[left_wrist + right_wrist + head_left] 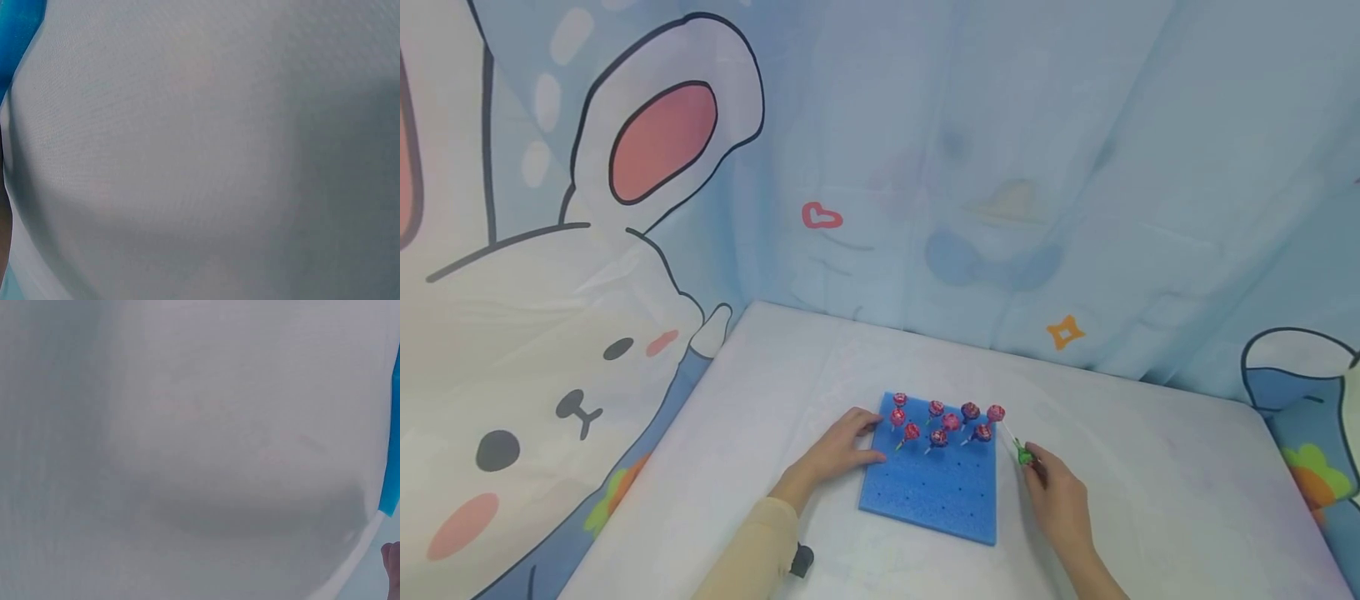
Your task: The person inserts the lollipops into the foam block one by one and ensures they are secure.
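A blue foam board [925,500] with small holes lies on the white-covered table. Several lollipops [938,438] in red and dark wrappers stand in its far half, sticks down. My left hand [838,446] rests at the board's left edge, fingers and thumb spread apart against it. Off the right edge, my right hand [1056,496] pinches a green-wrapped lollipop [1024,454]. Its thin white stick points up and left, toward a red lollipop [996,413] at the board's far right corner. The wrist views show mostly cloth, with slivers of the board [19,37] at their outer edges.
White cloth [1150,483] covers the table around the board. A small black object [802,561] sits beside the left sleeve [756,542]. Behind the table hangs a light blue curtain [880,167] with a printed rabbit at the left.
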A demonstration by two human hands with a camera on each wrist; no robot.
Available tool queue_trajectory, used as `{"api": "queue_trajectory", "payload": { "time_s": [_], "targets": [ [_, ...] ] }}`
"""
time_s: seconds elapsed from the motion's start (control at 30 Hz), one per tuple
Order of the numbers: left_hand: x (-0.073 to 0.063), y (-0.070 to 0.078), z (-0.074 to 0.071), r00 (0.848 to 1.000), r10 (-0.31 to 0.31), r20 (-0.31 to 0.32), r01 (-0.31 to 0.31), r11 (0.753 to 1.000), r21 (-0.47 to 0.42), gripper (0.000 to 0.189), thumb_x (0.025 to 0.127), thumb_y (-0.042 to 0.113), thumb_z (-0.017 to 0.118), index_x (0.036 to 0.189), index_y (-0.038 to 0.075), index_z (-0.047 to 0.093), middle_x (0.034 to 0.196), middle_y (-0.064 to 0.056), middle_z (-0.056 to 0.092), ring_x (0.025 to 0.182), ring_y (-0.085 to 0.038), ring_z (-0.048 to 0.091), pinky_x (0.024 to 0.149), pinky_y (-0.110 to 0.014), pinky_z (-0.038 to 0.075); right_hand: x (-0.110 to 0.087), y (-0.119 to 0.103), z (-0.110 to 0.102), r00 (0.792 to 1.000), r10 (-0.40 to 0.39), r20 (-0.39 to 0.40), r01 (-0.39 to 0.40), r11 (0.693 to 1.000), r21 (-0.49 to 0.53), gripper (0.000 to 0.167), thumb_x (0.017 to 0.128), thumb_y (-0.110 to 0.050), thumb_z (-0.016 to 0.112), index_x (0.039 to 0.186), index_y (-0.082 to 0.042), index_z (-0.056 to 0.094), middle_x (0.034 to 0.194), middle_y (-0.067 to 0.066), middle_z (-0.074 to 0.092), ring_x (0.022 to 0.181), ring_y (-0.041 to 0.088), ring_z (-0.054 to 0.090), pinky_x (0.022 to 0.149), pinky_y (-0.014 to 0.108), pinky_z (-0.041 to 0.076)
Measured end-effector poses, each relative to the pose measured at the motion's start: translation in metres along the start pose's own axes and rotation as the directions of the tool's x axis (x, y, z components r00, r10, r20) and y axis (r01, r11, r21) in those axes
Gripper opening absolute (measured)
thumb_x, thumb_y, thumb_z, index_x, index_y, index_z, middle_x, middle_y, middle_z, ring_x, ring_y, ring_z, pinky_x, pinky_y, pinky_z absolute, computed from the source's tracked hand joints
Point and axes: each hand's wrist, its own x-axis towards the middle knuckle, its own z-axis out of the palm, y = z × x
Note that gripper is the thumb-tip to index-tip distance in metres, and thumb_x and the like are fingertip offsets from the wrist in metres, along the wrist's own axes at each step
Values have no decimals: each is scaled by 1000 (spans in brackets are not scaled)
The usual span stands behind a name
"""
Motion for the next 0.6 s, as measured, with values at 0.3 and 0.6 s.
{"api": "queue_trajectory", "payload": {
  "time_s": [0.3,0.6],
  "targets": [
    [0,0,1,1000,-12,1,12,1000,11,66,87,37,74,141,9,48,130,-5,53,122,-18,53,105,-34,45,-2,-5,-5,998,-20,-64,24,998,66,34,89,4,67,122,4,58,116,25,64,104,38,66,80,40,57],
    [0,2,0,1000,-19,1,19,1000,-7,66,88,37,73,142,11,47,132,-5,52,124,-18,52,106,-34,44,-3,-9,-12,987,-40,-157,49,997,53,38,88,4,68,125,2,57,118,22,64,107,36,65,84,43,55]
  ]
}}
